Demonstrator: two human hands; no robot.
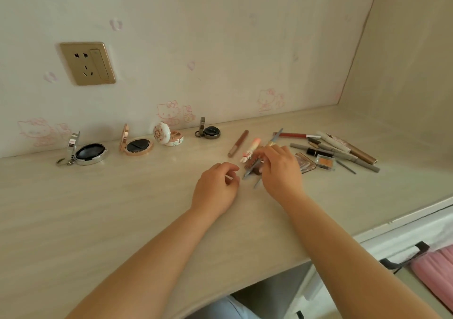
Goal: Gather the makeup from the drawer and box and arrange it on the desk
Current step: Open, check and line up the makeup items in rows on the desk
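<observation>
On the counter [122, 220], right of centre, the right hand [282, 169] pinches what looks like a slim grey pencil [251, 170] among crowded makeup sticks [343, 150]; the grip is partly hidden. Left hand [217, 186] hovers, fingers loosely curled, holding nothing. Risk: lifting may roll the neighbouring pink tube [251, 148] out of line.

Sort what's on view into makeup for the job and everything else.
Job: four open compacts by the wall; pink tube; brown tube; pile of pencils; orange eyeshadow; sticks under the right hand.

Just there: wall socket; pink fabric.
</observation>
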